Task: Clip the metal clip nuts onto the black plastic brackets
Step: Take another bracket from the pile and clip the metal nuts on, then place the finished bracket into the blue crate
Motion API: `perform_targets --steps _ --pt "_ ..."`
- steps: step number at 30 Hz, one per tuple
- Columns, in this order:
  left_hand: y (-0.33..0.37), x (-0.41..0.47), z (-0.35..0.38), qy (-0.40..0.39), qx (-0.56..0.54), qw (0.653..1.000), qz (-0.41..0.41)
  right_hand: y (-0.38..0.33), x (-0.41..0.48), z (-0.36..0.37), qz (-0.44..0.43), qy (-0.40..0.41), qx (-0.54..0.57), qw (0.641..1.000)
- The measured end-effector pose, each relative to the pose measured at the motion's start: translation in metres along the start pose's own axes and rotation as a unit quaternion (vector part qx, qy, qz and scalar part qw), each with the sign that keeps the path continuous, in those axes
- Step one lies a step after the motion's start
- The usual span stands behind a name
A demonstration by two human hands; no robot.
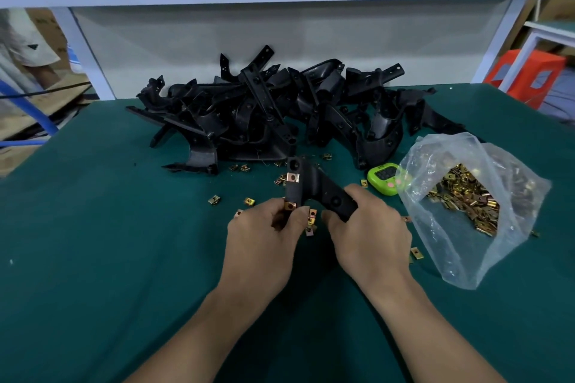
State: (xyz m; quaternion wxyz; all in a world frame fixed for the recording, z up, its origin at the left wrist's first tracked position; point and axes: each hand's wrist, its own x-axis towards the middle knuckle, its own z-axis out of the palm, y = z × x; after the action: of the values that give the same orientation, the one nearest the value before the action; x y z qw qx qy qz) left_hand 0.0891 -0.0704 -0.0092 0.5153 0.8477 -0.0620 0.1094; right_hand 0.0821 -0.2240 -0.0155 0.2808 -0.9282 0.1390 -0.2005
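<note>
both hands hold one black bracket (314, 183) just above the green surface (124, 227), in front of the pile of brackets (264, 109). the left hand (264, 233) has a narrow grip pinching the bracket's near end at a clip nut (290, 205), while the right hand (370, 227) wraps its grip round the other arm. the bracket is angled and matte black, with a second clip nut (293, 177) seated on its edge further up.

A table (93, 242) covered in dark green cloth carried everything; a tangled pile of black plastic brackets (280, 112) lay along its far edge; to the right sat a clear plastic bag (460, 258), open-mouthed and holding brass-coloured clip nuts (463, 193); a green timer (384, 179) rested just beside the bag; loose nuts (214, 199) lay scattered in front of the pile.
</note>
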Motion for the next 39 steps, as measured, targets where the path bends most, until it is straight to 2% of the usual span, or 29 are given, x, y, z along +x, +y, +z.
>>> perform_targets --steps 4,9,14,20,25,28,33,36,39 --pt "-0.001 0.0 0.001 0.001 0.036 0.999 0.033 -0.001 -0.002 0.001 -0.005 0.006 -0.001 1.0" --pt "-0.003 0.006 0.004 0.012 0.014 1.0 0.002 -0.001 -0.002 0.002 -0.013 0.012 -0.01 1.0" --pt "-0.001 0.003 0.008 0.006 -0.012 0.999 0.035 -0.002 -0.003 -0.003 -0.015 -0.012 -0.011 1.0" --pt "-0.01 0.007 0.005 0.019 0.022 0.999 0.031 -0.005 -0.031 -0.015 -0.077 -0.022 0.0 0.997" --pt "-0.005 0.004 0.007 0.014 -0.039 0.999 0.006 0.004 -0.047 -0.028 -0.044 -0.028 0.006 0.999" --pt "0.01 -0.004 0.004 0.026 -0.103 0.994 0.02 0.006 -0.064 -0.038 -0.008 -0.016 0.053 0.998" --pt "0.062 -0.014 -0.002 0.028 -0.144 0.983 0.113 0.009 -0.095 -0.077 0.018 -0.009 0.241 0.97" --pt "0.099 -0.031 0.012 -0.023 -0.185 0.975 0.121 0.02 -0.112 -0.113 0.038 0.01 0.306 0.951" --pt "0.132 -0.053 0.039 -0.128 -0.206 0.963 0.121 0.049 -0.129 -0.153 0.092 0.079 0.364 0.923"
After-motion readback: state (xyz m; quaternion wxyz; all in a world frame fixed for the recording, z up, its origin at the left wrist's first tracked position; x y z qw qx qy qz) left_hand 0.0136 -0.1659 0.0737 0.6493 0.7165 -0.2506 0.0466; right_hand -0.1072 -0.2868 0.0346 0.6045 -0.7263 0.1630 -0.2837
